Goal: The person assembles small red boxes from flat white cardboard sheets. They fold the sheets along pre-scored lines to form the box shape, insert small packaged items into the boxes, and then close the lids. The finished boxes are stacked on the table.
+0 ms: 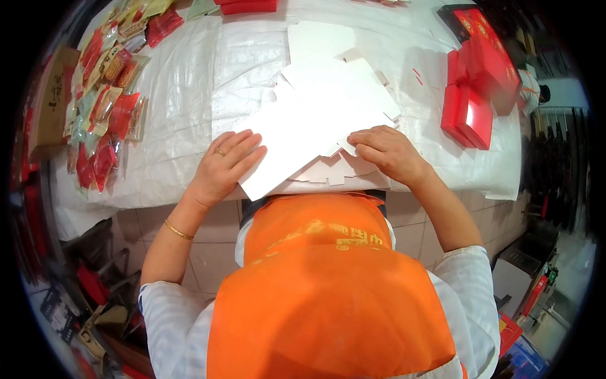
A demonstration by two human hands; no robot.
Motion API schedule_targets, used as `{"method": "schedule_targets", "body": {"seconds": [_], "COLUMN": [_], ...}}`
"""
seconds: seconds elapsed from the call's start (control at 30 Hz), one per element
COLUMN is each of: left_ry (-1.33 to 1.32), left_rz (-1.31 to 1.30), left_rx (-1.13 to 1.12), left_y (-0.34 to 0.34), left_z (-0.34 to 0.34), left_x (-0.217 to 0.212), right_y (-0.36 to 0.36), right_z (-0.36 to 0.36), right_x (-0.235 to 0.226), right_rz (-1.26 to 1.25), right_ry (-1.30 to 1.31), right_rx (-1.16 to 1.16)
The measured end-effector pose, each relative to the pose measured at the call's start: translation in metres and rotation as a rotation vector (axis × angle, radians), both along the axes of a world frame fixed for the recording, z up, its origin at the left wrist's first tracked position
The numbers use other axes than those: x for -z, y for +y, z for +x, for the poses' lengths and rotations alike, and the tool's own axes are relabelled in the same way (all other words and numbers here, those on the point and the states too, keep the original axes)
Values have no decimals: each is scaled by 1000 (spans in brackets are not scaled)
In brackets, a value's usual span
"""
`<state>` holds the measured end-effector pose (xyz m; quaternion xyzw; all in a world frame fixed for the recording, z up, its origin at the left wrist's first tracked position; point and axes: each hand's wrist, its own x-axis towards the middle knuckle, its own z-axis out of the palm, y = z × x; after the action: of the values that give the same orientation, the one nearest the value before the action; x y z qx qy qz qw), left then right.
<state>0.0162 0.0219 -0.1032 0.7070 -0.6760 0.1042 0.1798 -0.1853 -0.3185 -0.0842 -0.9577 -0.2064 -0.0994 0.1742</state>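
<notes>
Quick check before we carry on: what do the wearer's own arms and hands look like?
Both hands are ungloved. The left hand has a gold-coloured ring on one finger, and a thin gold-coloured bracelet circles that wrist. The right hand shows no jewellery. Both forearms are bare below short, whitish sleeves.

Wht card sheets (303, 120) & tbl cover (177, 82), orange apron (328, 297) w/ yel print (360, 242), red boxes (476, 120)
</notes>
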Motion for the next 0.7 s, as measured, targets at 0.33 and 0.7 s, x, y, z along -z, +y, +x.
{"method": "schedule_targets", "body": {"seconds": [0.33,0.7], "left_ry": [72,486], "left_rz": [-58,351], "left_rx": [116,150], "left_y": [-44,-68], "left_z": [-57,-38], "left_x": [-39,-67], "right_y": [53,34], "right_z": [4,0], "right_x": [-3,28], "right_rz": [14,51], "right_ry": [12,-184], "right_rx": [304,295]}}
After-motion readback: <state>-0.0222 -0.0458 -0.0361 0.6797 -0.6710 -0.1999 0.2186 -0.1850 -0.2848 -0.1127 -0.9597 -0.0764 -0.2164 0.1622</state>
